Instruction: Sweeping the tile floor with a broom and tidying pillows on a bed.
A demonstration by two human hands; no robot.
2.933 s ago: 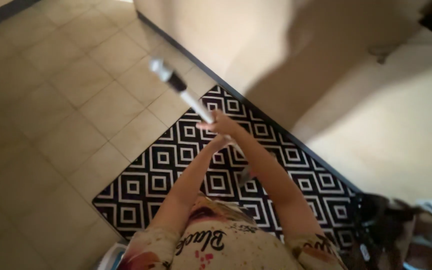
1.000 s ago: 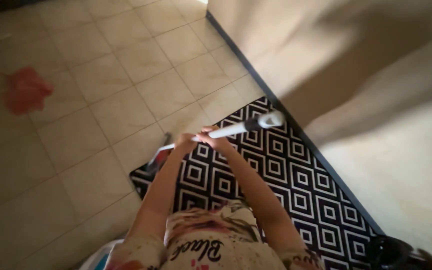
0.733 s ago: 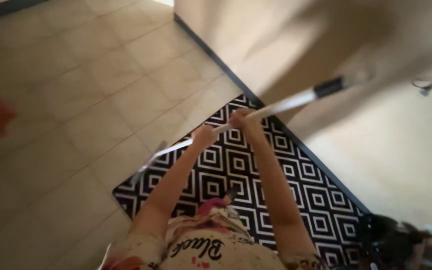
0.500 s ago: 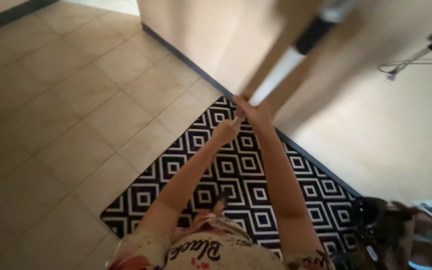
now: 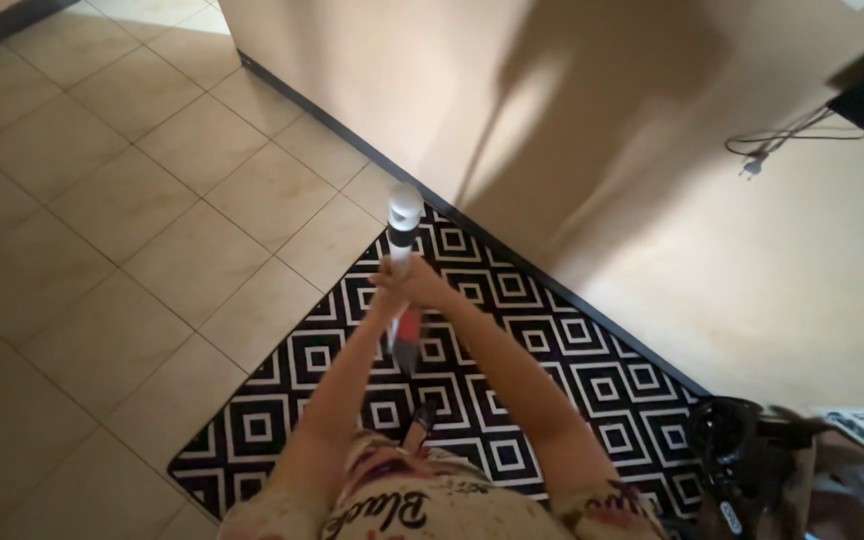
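Note:
Both my hands are wrapped close together around a white pole (image 5: 401,232) with a black band and a grey cap, which stands nearly upright and points at the camera. My left hand (image 5: 388,298) grips it from the left side, and my right hand (image 5: 424,284) closes over it from the right. Just below the hands, a red and grey mop head (image 5: 407,338) shows at the pole's lower end, over a black and white patterned rug (image 5: 512,340). A foot (image 5: 420,420) rests on the rug near my body.
Beige floor tiles (image 5: 122,230) spread to the left. A tan wall (image 5: 652,180) with a dark baseboard (image 5: 552,290) runs diagonally along the rug. A black bag-like object (image 5: 737,445) sits at the lower right, and a cable (image 5: 782,130) hangs on the wall.
The pole has swung from pointing up and right toward the wall to nearly upright facing the camera. My hands have drawn closer together on it, and the mop head now shows below them.

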